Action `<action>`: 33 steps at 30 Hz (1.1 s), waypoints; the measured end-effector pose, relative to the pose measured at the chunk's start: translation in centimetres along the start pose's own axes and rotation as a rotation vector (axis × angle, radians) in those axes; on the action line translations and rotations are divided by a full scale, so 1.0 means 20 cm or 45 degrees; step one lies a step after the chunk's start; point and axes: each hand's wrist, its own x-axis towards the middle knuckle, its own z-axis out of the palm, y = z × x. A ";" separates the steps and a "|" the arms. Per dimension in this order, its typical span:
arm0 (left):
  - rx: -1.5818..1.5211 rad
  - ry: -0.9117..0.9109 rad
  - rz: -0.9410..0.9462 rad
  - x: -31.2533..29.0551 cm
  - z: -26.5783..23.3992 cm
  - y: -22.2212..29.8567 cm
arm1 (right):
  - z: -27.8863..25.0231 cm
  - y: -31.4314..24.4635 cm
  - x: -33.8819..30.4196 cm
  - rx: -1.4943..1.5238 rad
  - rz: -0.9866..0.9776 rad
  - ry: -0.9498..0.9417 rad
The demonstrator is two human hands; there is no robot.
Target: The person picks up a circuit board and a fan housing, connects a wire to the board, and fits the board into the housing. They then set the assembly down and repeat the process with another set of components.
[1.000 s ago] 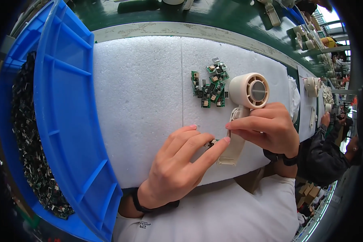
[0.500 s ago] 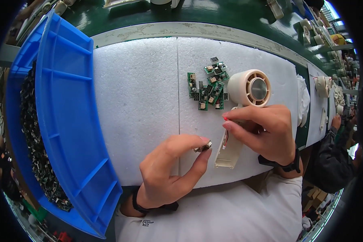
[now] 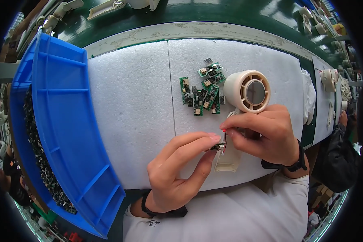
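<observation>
Pinching a small green circuit board (image 3: pixel 217 147) between thumb and fingers, the left hand (image 3: pixel 173 173) holds it just beside a thin red-and-black wire (image 3: pixel 225 141), which the right hand (image 3: pixel 272 135) pinches; the two appear not yet joined. Loose green boards (image 3: pixel 211 97) lie piled by the round-headed cream plastic fan (image 3: pixel 250 92), its handle open. Small dark lettering marks the white cloth shirt (image 3: pixel 230 209).

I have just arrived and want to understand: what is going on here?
The person's left hand pinches a small circuit board; the right hand holds thin red-and-black wires with a white plug. The plug hangs near the board; contact is unclear. A cream handheld fan lies beside a pile of green circuit boards.
</observation>
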 end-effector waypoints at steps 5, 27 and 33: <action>0.039 -0.019 0.039 0.02 0.00 0.00 | 0.00 0.00 -0.01 0.035 -0.043 0.021; 0.108 -0.021 0.038 0.00 -0.02 0.02 | 0.01 -0.05 -0.03 0.141 -0.194 0.060; 0.105 -0.011 0.057 0.02 -0.01 0.01 | 0.01 -0.02 -0.02 0.155 -0.224 0.065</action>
